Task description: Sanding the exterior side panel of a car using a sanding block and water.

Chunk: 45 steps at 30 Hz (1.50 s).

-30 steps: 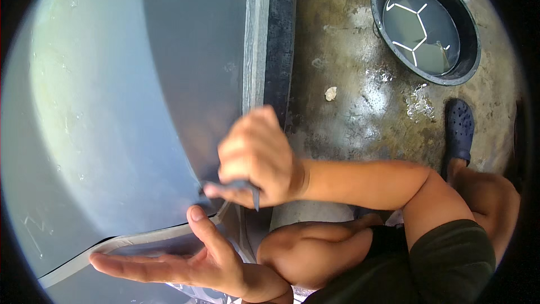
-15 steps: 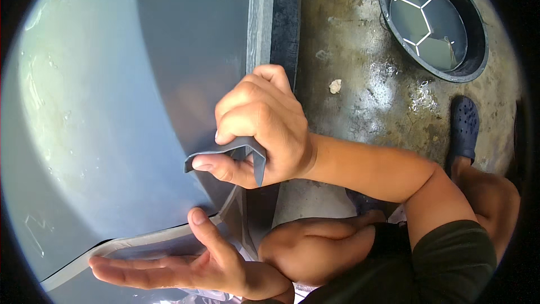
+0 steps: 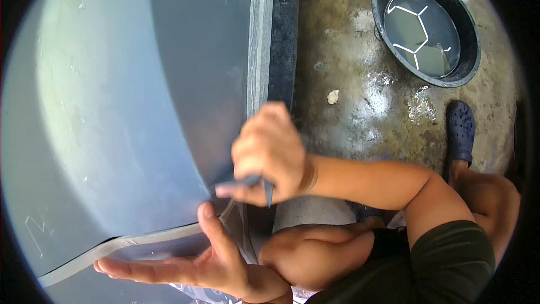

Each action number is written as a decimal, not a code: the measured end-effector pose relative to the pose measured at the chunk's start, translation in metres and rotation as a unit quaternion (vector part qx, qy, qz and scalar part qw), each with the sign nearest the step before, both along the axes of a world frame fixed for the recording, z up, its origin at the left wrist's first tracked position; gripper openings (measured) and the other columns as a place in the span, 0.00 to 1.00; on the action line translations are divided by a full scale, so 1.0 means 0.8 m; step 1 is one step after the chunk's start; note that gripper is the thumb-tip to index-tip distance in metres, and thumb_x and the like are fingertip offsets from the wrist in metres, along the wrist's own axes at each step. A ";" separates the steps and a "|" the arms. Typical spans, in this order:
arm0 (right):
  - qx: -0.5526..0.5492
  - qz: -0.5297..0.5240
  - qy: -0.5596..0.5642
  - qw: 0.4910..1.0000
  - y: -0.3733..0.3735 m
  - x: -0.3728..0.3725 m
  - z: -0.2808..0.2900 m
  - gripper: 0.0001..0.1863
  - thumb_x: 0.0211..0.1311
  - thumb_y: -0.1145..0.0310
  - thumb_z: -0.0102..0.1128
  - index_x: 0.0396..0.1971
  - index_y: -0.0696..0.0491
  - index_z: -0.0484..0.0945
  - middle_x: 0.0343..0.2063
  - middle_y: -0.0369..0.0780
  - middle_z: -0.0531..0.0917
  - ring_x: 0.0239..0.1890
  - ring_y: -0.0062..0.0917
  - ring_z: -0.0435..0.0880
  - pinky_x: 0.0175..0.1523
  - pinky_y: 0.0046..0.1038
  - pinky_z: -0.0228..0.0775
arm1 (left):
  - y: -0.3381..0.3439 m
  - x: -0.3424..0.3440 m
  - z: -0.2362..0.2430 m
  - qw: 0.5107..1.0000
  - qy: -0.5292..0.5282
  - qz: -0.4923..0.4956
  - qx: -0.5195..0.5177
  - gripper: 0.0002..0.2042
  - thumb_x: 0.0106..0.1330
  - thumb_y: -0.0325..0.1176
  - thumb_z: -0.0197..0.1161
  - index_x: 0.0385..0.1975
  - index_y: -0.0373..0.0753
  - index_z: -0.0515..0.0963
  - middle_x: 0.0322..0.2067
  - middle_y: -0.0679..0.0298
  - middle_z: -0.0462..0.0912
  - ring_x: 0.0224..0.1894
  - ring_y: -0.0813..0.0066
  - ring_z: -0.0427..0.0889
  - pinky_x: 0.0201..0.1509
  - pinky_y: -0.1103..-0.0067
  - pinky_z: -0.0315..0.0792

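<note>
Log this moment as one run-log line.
right hand: pinching grey rubber strip | left hand: open, palm up under strip edge | nearby: grey sheet, black basin, wet floor

Sheet (image 3: 124, 107) fills the left half, its edge strip (image 3: 260, 34) running down the middle. Floor (image 3: 360, 112) to the right of the strip. Basin (image 3: 426, 28) on the floor at upper right, water (image 3: 419, 34) in it. Small lump (image 3: 333, 97) on the floor between strip and basin, nearer the strip. Shoe (image 3: 460, 132) on the floor below the basin, right side. Right hand (image 3: 270, 155) at centre, over the sheet's lower right corner, just right of its edge, pinching a thin tool (image 3: 256, 183). Left hand (image 3: 191, 262) below it, palm up, under the sheet's lower edge, thumb near the tool. Knee (image 3: 315, 253) right of the left hand, below the right forearm.
</note>
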State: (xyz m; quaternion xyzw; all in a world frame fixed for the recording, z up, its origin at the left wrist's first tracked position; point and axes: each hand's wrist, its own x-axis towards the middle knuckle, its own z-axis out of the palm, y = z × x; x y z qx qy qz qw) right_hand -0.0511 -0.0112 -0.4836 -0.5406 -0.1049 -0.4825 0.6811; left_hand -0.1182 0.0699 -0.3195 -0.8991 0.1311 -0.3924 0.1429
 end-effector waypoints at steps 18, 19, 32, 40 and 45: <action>-0.380 -0.060 0.700 0.602 -0.470 0.037 -0.273 0.26 0.63 0.79 0.62 0.63 0.56 0.80 0.59 0.57 0.85 0.55 0.52 0.89 0.54 0.48 0.86 | -0.043 0.046 0.049 0.972 0.047 0.113 0.201 0.79 0.27 0.77 0.83 0.86 0.59 0.48 0.86 0.46 0.33 0.85 0.31 0.31 0.77 0.25 0.34; -0.379 -0.059 0.696 0.608 -0.460 0.044 -0.264 0.26 0.63 0.79 0.62 0.63 0.56 0.80 0.59 0.57 0.85 0.55 0.52 0.89 0.54 0.48 0.86 | -0.035 0.036 0.052 0.966 0.066 0.126 0.217 0.79 0.26 0.78 0.81 0.86 0.57 0.48 0.86 0.48 0.33 0.85 0.32 0.28 0.77 0.25 0.31; 0.189 0.134 0.584 0.778 -0.447 0.046 -0.220 0.20 0.71 0.83 0.52 0.59 0.55 0.81 0.46 0.44 0.88 0.39 0.35 0.94 0.37 0.27 0.92 | -0.031 0.056 0.079 0.991 -0.083 -0.008 0.104 0.49 0.57 0.56 0.82 0.80 0.54 0.68 0.84 0.54 0.53 0.87 0.47 0.43 0.83 0.40 0.25; -0.059 0.437 0.236 0.866 -0.195 0.029 0.140 0.14 0.74 0.75 0.62 0.56 0.58 0.84 0.32 0.38 0.85 0.28 0.21 0.87 0.30 0.23 0.82 | -0.003 0.004 0.085 0.927 0.170 0.025 0.333 0.38 0.76 0.59 0.57 0.79 0.41 0.67 0.79 0.58 0.67 0.83 0.58 0.60 0.88 0.52 0.38; -0.078 0.317 0.284 0.901 -0.225 0.040 0.102 0.16 0.74 0.79 0.57 0.57 0.57 0.84 0.38 0.42 0.89 0.27 0.21 0.88 0.33 0.23 0.85 | -0.002 -0.006 0.062 0.814 0.311 -0.005 0.490 0.47 0.72 0.70 0.48 0.79 0.37 0.65 0.83 0.58 0.59 0.86 0.61 0.53 0.88 0.57 0.41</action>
